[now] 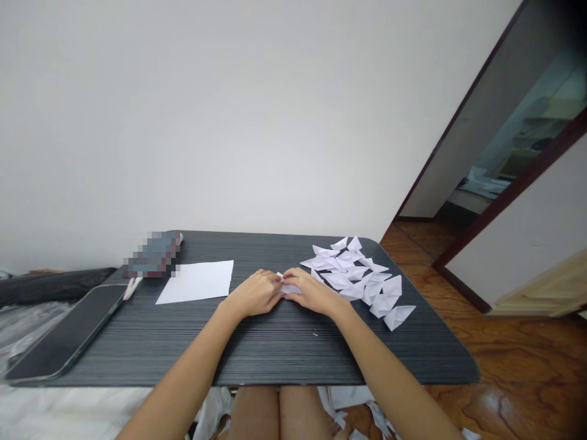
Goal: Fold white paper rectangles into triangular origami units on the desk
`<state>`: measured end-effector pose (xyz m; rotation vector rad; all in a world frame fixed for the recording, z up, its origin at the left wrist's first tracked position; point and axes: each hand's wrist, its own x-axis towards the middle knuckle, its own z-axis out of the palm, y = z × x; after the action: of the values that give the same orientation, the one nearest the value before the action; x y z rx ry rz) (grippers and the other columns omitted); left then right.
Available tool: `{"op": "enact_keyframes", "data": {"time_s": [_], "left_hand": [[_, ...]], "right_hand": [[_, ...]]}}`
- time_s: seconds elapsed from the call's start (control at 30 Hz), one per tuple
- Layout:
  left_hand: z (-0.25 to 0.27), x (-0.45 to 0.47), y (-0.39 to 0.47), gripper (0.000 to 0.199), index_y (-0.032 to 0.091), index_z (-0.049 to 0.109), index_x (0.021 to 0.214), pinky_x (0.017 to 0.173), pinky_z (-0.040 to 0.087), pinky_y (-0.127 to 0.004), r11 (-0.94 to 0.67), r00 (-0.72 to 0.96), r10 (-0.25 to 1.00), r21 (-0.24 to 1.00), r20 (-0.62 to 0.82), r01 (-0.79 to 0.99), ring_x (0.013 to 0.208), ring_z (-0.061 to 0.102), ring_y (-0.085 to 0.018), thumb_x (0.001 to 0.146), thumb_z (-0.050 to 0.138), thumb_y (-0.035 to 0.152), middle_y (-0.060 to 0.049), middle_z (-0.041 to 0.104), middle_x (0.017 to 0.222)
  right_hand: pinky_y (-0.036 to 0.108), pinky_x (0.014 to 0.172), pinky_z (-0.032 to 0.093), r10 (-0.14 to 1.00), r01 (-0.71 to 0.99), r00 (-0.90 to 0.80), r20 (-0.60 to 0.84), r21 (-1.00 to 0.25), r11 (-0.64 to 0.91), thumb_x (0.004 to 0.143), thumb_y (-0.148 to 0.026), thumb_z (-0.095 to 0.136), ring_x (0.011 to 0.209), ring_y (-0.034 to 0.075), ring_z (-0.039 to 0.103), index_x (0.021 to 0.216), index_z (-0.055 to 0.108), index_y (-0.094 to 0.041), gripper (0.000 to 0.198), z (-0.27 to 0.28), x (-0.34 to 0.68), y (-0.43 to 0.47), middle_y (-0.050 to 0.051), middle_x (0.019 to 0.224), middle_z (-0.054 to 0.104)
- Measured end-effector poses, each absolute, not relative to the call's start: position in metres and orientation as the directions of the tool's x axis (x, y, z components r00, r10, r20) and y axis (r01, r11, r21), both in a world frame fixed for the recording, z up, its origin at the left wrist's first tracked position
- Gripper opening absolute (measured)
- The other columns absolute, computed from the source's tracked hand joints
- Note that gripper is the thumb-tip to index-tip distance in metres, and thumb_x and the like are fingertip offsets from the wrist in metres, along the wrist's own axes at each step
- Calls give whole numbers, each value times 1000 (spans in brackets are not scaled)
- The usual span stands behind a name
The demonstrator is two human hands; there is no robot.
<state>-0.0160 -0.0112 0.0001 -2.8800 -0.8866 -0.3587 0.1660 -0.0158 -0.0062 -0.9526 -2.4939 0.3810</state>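
Note:
In the middle of the dark table, a small folded piece of white paper (290, 288) is held between both hands, mostly covered by the fingers. My left hand (257, 291) is closed on its left end, and my right hand (312, 289) pinches it from the right. The fingertips of the two hands nearly meet over it. Just right of my right hand lies a pile of folded white paper boats (351, 269), several of them overlapping. A stack of flat white paper (197, 282) rests to the left of my left hand.
The dark wood-grain table (293, 360) stands against a white wall (275, 122). A phone (68, 333) lies at its left edge, near a white cable (131, 287) and a blurred-out item (153, 255). Paper scraps (353, 397) litter the floor below. A doorway opens at right.

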Motion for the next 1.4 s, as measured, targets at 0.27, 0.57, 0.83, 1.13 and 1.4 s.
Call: {"op": "enact_keyframes", "data": {"time_s": [0.27,0.57,0.83,1.13,1.4], "left_hand": [[-20,-20,-12,27,7,53,96,87,36,-38,-830,843,461,-201,276,520,98,51,-22,85,30,17,-17,56,99],[-18,-30,-18,26,15,53,100,75,43,-32,-820,783,528,-44,330,571,90,52,-18,85,32,20,-10,57,98],[-18,-24,-19,30,13,56,91,74,40,-31,-830,798,509,-62,322,554,86,48,-17,87,26,19,-9,54,88],[-22,-34,-18,24,15,59,81,76,39,-27,-802,708,598,275,377,531,83,49,-14,84,36,21,-6,55,88],[-24,-42,-12,24,14,54,70,68,37,-29,-580,502,814,426,291,694,72,46,-15,82,37,27,-4,51,71]], "right_hand": [[28,79,42,641,653,-697,321,-84,753,84,-15,37,93,18,51,92,58,-12,23,-19,155,-19,10,92,58],[29,79,43,656,645,-618,434,-198,738,82,-12,38,95,17,51,94,59,-13,24,-31,158,-23,10,94,60],[33,80,43,635,633,-614,468,-188,751,82,-13,39,94,19,51,90,60,-13,22,-33,156,-25,11,94,60],[32,81,42,676,564,-554,486,-378,734,82,-14,39,93,18,51,84,58,-14,19,-37,162,-26,10,92,60],[29,77,39,773,560,-458,438,-533,634,79,-13,41,83,15,48,73,53,-15,13,-34,162,-19,6,84,53]]}}
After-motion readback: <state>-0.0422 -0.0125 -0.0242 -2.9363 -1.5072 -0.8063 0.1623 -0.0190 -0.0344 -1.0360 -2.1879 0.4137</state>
